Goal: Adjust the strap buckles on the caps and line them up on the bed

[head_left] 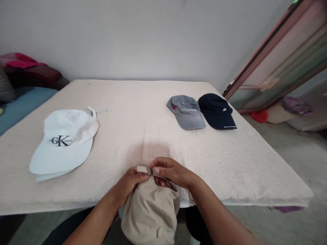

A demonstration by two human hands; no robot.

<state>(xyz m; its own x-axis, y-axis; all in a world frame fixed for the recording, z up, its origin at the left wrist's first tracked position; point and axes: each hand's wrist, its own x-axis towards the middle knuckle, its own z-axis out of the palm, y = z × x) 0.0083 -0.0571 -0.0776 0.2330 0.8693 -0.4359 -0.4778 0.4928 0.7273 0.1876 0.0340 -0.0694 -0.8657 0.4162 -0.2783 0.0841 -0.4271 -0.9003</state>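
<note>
A beige cap (150,211) hangs over the near edge of the table, its crown toward me. My left hand (129,185) pinches the cap's back strap from the left. My right hand (171,172) grips the same strap at its small metal buckle (149,170) from the right. Both hands meet at the strap just above the table's front edge. The underside of the cap is hidden.
A white cap with a black logo (63,141) lies on the left of the cream-covered table (143,122). A grey cap (186,111) and a navy cap (217,110) lie side by side at the back right. A leaning framed panel (278,58) stands to the right.
</note>
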